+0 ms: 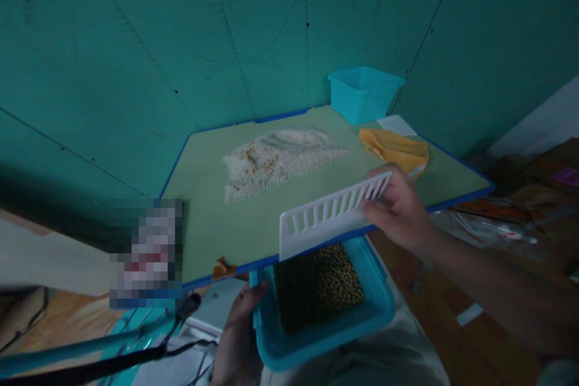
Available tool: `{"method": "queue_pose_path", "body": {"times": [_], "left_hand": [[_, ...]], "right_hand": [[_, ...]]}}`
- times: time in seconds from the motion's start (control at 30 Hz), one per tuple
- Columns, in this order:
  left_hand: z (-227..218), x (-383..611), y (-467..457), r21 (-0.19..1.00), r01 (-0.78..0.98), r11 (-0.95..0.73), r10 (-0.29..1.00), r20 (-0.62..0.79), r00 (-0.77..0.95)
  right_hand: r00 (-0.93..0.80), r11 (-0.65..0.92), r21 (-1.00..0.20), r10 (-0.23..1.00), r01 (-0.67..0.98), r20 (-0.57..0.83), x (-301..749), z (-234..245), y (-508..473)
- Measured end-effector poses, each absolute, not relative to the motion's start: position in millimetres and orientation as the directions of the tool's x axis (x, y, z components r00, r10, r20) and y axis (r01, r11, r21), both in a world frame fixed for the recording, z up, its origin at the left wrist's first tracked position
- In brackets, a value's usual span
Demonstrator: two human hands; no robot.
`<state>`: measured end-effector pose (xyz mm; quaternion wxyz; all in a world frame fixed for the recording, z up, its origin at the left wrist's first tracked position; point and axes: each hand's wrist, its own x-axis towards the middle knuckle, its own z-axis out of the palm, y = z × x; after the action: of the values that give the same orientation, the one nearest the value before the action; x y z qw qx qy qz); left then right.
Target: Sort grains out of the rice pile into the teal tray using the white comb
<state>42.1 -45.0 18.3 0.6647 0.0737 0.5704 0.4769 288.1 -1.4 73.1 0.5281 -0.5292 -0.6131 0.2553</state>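
Note:
My right hand (400, 211) grips a white slotted plastic scraper (332, 214) by its right end, its lower edge at the near edge of a pale green board with a blue rim (212, 235). My left hand (237, 329) holds the left side of a blue plastic tub (316, 338) below that edge. The tub holds a layer of small dark brownish grains (319, 283). On the board lies a spread heap of white grains mixed with some yellowish ones (275, 160).
A second blue tub (364, 93) stands at the board's far corner against the teal wall. An orange cloth (398, 148) and a white paper (397, 125) lie at the right. A small orange scrap (222, 267) lies at the near edge. A blurred patch (145, 253) sits at left.

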Motion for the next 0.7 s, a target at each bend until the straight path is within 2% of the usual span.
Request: {"method": "queue_pose_path", "body": {"times": [0.13, 0.27, 0.5, 0.6, 0.7], "left_hand": [[17, 38, -44, 0.636, -0.549, 0.541, 0.725, -0.685, -0.079], [17, 34, -44, 0.597, -0.569, 0.566, 0.734, -0.679, 0.017], [10, 25, -44, 0.591, -0.577, 0.564, 0.734, -0.678, 0.024], [9, 23, -47, 0.594, -0.596, 0.54, 0.748, -0.664, 0.015], [12, 22, -49, 0.585, -0.603, 0.542, 0.738, -0.674, 0.009]], "right_hand": [[0.075, 0.267, -0.896, 0.947, 0.354, 0.312, 282, 79, 13], [0.04, 0.258, -0.91, 0.957, 0.325, 0.286, 280, 84, 30], [0.203, 0.319, -0.882, 0.892, 0.348, 0.403, 275, 92, 89], [0.214, 0.354, -0.869, 0.872, 0.346, 0.44, 259, 100, 118], [0.206, 0.322, -0.858, 0.88, 0.4, 0.427, 239, 102, 144]]}}
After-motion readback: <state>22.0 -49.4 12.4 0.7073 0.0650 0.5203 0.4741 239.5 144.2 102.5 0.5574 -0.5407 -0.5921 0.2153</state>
